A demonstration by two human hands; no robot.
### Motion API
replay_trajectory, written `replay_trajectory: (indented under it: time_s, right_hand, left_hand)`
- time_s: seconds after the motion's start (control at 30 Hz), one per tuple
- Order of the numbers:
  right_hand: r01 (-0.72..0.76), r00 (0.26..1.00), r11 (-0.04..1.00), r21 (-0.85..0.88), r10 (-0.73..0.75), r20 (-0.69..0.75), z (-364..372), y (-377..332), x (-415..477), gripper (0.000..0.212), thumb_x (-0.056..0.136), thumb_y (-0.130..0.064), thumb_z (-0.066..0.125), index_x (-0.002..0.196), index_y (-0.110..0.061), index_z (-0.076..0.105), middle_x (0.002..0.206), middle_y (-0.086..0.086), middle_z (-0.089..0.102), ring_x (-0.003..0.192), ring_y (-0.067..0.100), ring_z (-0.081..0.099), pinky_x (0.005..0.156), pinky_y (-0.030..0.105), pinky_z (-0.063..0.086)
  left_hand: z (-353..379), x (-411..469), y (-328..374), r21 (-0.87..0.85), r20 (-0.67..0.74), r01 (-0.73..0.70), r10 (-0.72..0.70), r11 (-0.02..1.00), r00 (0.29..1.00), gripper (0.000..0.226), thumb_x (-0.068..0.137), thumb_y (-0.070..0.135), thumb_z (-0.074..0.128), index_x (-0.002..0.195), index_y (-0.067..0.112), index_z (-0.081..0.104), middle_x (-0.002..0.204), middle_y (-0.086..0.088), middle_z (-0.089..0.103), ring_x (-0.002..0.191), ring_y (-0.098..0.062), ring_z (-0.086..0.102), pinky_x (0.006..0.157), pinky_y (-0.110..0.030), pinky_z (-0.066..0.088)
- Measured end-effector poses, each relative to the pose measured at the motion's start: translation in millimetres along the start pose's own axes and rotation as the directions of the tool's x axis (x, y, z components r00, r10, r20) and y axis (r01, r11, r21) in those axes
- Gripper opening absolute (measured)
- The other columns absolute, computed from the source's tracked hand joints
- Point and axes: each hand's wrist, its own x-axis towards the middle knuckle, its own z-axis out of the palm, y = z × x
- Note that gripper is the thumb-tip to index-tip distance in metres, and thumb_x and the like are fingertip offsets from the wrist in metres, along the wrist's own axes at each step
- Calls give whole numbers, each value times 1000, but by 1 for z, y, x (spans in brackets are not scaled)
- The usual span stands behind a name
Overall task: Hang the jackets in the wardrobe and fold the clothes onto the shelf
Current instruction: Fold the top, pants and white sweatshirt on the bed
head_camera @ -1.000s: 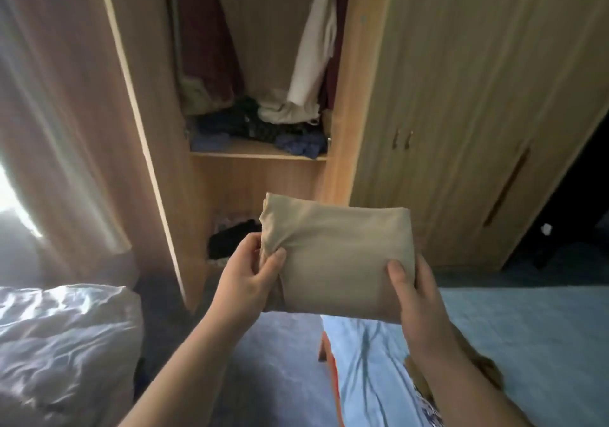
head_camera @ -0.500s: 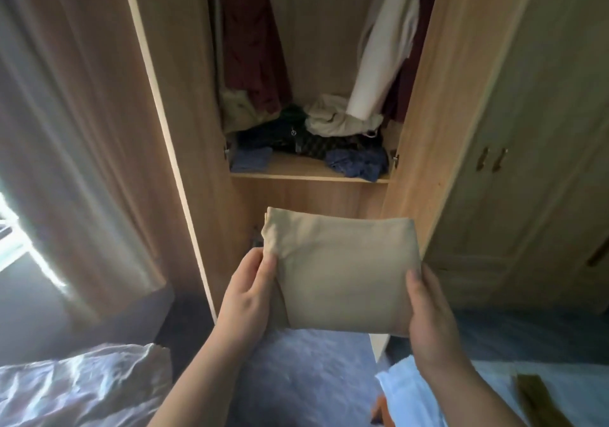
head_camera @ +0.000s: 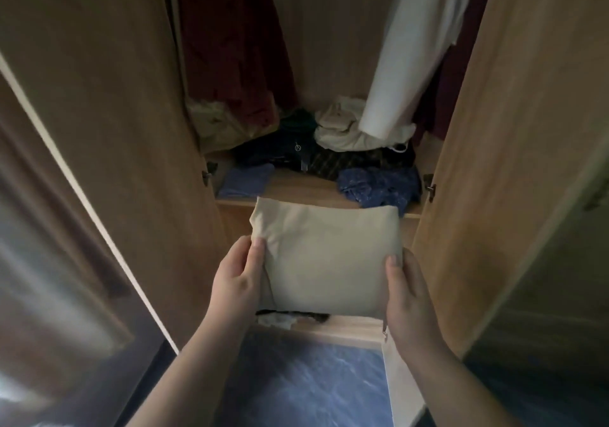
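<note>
A folded beige garment (head_camera: 329,255) is held flat in front of the open wardrobe, just below and before the wooden shelf (head_camera: 303,186). My left hand (head_camera: 235,278) grips its left edge with the thumb on top. My right hand (head_camera: 408,291) grips its right edge the same way. On the shelf lie a folded light-blue piece (head_camera: 245,181), a crumpled blue patterned cloth (head_camera: 379,187), dark clothes (head_camera: 296,149) and a cream bundle (head_camera: 342,130). A dark red garment (head_camera: 230,47) and a white one (head_camera: 418,47) hang above.
The left wardrobe door (head_camera: 99,113) stands open at the left, the right door (head_camera: 514,130) close beside my right hand. Below the shelf a lower compartment shows some dark and white clothes (head_camera: 286,316). Blue floor (head_camera: 296,383) lies underfoot.
I have stepped closer to the wardrobe; the shelf now fills the view and the folded beige garment has moved forward and up toward the shelf edge. Both hands keep the same hold.
</note>
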Motion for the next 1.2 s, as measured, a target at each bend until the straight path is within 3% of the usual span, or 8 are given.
replay_trajectory:
  time_s: [0.1,0.33,0.47,0.63,0.87,1.0,1.1,1.2]
  right_hand:
    - [15,999,1000,-5,-14,34,7,12,54,32,99,-51,41,123,-35,54,110,-14,66,98,-1,63,76,15,47]
    - [-2,999,996,-84,6,41,33,50,165,18,100,-47,37,112,-48,51,107,-24,63,97,-9,59,76,8,44]
    - [12,1000,993,-118,-13,-11,58,70,233,24,104,-22,38,119,-37,49,105,-32,55,94,-24,52,75,-1,38]
    - [-82,995,966,-245,67,-67,108,99,326,17,103,-36,36,118,-35,43,100,-23,53,83,-13,55,68,-3,37]
    - [-237,968,880,-412,178,-177,150,196,438,29,105,-44,32,111,-27,55,95,-8,58,94,19,59,79,30,42]
    - [-230,971,714,-662,122,-206,150,251,474,59,97,-61,21,103,-17,58,101,7,58,92,27,58,82,42,49]
    - [-244,968,546,-801,84,-238,150,262,490,52,98,-50,30,101,-6,60,105,17,57,97,35,55,86,44,46]
    - [-145,984,466,-873,-22,-176,153,246,495,41,96,-31,47,128,-6,52,128,16,51,118,33,48,100,44,41]
  left_hand:
    - [21,39,-13,8,-27,16,-16,1000,999,42,96,51,41,84,14,58,78,-4,59,70,-8,51,67,-32,40]
    - [67,144,-64,1,-4,69,-69,998,998,35,105,39,42,79,20,56,70,5,55,66,-11,49,64,-36,38]
    - [90,217,-96,6,53,72,-72,997,996,33,103,40,42,87,19,61,81,-2,62,73,-15,56,69,-33,42]
    - [112,323,-144,44,113,124,-128,991,985,33,101,47,41,91,23,62,83,5,64,77,-6,59,64,-23,42]
    - [170,427,-234,301,202,190,-258,934,945,41,104,48,36,93,17,61,91,-2,66,91,-24,62,77,-31,43]
    - [194,450,-271,493,164,104,-210,864,964,46,105,41,36,88,10,65,89,-14,70,85,-30,65,74,-30,46]
    - [208,466,-277,704,162,61,-243,708,957,45,104,44,38,101,8,65,95,-16,69,89,-31,64,75,-31,45]
    - [211,474,-271,767,158,-4,-183,642,970,38,99,40,48,112,6,61,109,-18,63,103,-34,58,87,-38,45]
